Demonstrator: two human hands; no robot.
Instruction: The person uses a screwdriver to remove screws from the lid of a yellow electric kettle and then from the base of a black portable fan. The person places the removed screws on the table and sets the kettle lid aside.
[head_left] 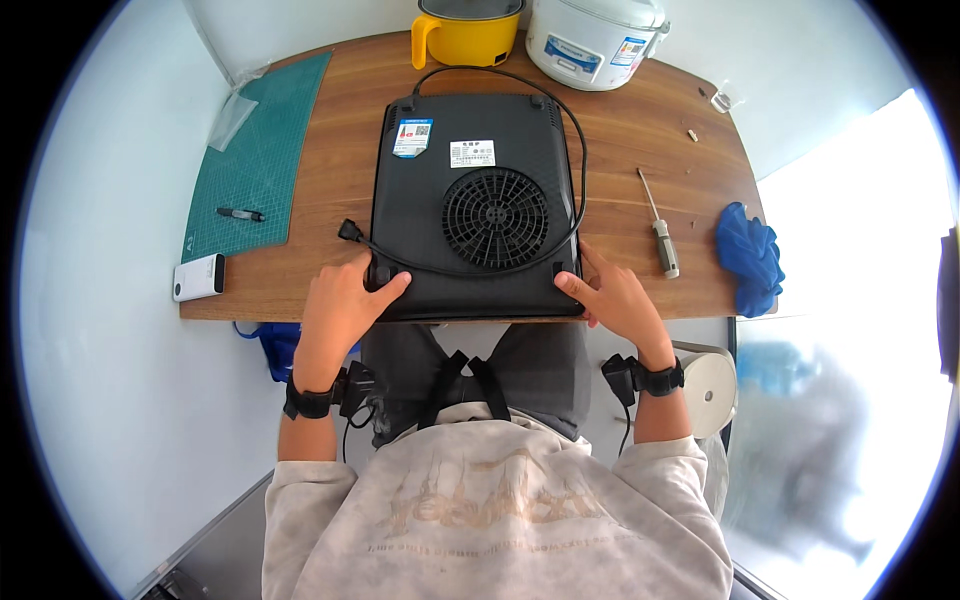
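A black induction cooker [412, 205] lies upside down on the table before me, with its round fan grille [495, 218] and two labels facing up. Its black power cord [582, 150] loops over the back and right side and crosses the underside. The plug [350, 230] rests at the left edge. At the near left corner, my left hand [340, 300] grips the cooker, thumb on top beside a foot. My right hand [622, 298] holds the near right corner the same way, its thumb by the other foot. The fingertips of both hands are partly hidden by the cooker.
On the wooden table [340, 140], a green cutting mat [270, 125] lies left under a black pen [240, 214], near a white device [199, 278]. A yellow pot [478, 42] and white rice cooker [600, 45] stand behind. Rightward lie a screwdriver [664, 245] and blue cloth [750, 260].
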